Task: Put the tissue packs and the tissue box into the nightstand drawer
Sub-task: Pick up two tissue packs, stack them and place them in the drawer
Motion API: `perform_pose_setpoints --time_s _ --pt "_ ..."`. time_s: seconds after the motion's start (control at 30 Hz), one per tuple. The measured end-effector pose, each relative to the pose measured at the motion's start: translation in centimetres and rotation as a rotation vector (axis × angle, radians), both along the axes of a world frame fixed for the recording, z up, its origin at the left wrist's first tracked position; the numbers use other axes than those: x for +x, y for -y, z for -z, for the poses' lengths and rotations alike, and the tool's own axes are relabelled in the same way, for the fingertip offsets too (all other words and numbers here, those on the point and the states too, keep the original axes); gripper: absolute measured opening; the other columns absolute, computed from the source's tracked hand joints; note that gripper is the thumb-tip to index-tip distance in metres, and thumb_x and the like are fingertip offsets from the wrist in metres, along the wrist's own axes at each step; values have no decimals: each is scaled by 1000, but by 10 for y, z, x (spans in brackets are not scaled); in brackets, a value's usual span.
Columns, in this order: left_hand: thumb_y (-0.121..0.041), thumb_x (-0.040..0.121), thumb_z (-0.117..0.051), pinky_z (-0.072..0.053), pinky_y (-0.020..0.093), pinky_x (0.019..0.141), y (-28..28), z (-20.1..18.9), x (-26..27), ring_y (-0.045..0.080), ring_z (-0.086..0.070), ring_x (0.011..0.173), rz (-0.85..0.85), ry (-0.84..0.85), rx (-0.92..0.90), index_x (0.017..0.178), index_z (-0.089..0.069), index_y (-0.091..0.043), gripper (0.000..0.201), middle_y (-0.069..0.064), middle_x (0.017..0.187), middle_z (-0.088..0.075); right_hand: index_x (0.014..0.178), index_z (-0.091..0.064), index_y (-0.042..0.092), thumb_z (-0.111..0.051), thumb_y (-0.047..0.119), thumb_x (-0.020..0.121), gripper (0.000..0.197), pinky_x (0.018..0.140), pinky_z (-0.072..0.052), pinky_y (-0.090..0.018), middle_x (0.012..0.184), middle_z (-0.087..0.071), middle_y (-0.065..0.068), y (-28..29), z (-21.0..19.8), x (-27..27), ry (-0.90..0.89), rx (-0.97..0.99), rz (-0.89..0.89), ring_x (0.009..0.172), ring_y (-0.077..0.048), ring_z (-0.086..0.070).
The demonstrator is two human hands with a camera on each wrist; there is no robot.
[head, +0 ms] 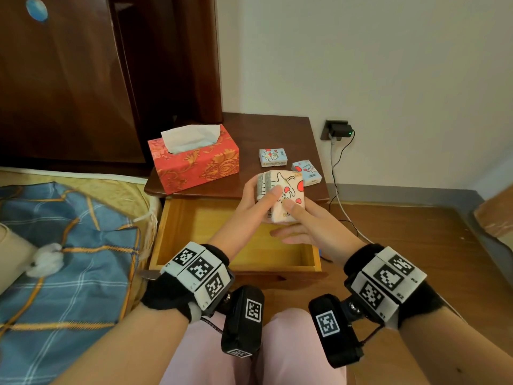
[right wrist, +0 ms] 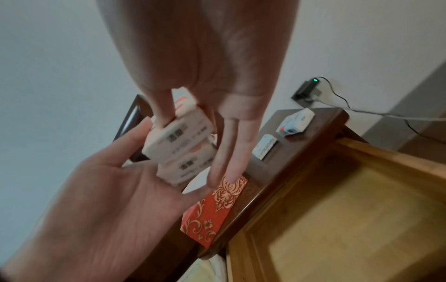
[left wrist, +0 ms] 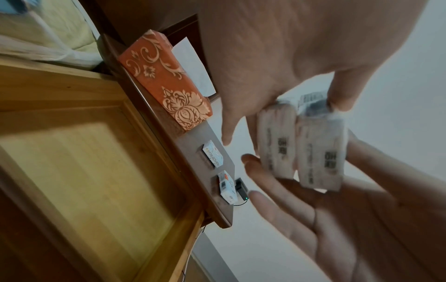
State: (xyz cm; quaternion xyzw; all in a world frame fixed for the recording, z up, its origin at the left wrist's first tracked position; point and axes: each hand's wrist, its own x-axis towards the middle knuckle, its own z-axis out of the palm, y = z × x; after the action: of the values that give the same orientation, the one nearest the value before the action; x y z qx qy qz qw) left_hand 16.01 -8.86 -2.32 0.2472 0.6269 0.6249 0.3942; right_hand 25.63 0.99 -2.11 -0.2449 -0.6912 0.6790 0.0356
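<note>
Both hands meet over the open drawer (head: 194,218): the left hand (head: 249,201) pinches two stacked tissue packs (head: 283,195), thumb across the front, while the right hand (head: 308,220) grips their lower corner. On the surface (head: 266,129), the tissue box (head: 194,159) sits at ten o'clock and two blue packs (head: 273,157) at one o'clock.

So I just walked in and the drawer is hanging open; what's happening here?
A person is clearing the nightstand. Both the left hand and the right hand hold two tissue packs above the open drawer, which looks bare. Two blue packs and the red tissue box sit on top.
</note>
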Motion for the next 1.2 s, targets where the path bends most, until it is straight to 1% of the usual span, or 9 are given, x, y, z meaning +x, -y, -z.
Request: perform_pose_setpoints --time_s 0.1,0.23,0.33,0.43,0.6,0.77,0.97,1.07,1.2 --pt "-33 91 -48 -48 7 81 1 0 -1 0 -54 111 95 -37 -35 135 -35 -27 46 -9 129 -54 103 -56 26 -52 34 88 18 87 -54 -33 94 -66 3 -10 -1 6 28 1 44 76 -13 -63" --pt "-33 85 -59 -49 33 98 5 -3 -12 11 -57 116 144 -117 -145 134 -39 -24 54 -4 125 -59 112 -54 20 -63 32 81 35 83 -49 -26 103 -63 1 -27 -3 13 140 307 22 93 -14 -60" --pt "-34 79 -66 -55 30 85 4 -5 -17 13 -63 104 183 -208 -171 137 -32 -33 67 -6 121 -57 114 -47 25 -72 36 71 51 87 -52 -37 112 -55 -5 -31 0 16 214 553 -92 98 -20 -58" --pt "-32 77 -69 -55 18 66 1 -3 -16 7 -63 88 303 -326 -217 124 -48 -35 52 -7 116 -60 116 -43 29 -73 31 70 54 88 -51 -39 115 -51 -3 -27 -1 16 185 673 -140 98 -19 -57" --pt "-39 84 -58 -60 26 66 3 3 -12 6 -67 80 230 -162 -229 108 -59 -30 26 -1 105 -68 115 -42 28 -75 19 70 57 91 -52 -34 119 -54 -4 -26 -2 19 94 539 -100 108 -17 -56" --pt "-45 90 -45 -61 30 66 2 4 -9 11 -67 82 205 -34 -240 116 -57 -20 38 -1 96 -69 116 -41 32 -75 15 71 59 91 -51 -28 122 -54 1 -25 0 23 65 486 -74 113 -13 -54" --pt "-42 90 -45 -59 34 78 4 3 -13 19 -66 91 201 71 -248 121 -55 -15 42 6 104 -69 119 -41 31 -73 17 73 58 93 -53 -35 128 -54 2 -22 -7 20 97 386 -62 111 -16 -59" --pt "-46 90 -44 -54 32 91 10 -2 -18 15 -63 102 256 -121 -313 120 -56 -16 44 4 111 -68 118 -42 33 -72 20 74 55 86 -55 -29 125 -54 1 -20 -13 20 129 405 -84 103 -13 -62" --pt "-32 77 -70 -45 13 86 16 -6 -19 -1 -51 107 464 -359 -290 126 -41 -35 57 -12 120 -53 129 -42 27 -69 25 77 58 72 -48 -15 111 -46 8 -14 -25 20 206 537 -149 87 -1 -53"
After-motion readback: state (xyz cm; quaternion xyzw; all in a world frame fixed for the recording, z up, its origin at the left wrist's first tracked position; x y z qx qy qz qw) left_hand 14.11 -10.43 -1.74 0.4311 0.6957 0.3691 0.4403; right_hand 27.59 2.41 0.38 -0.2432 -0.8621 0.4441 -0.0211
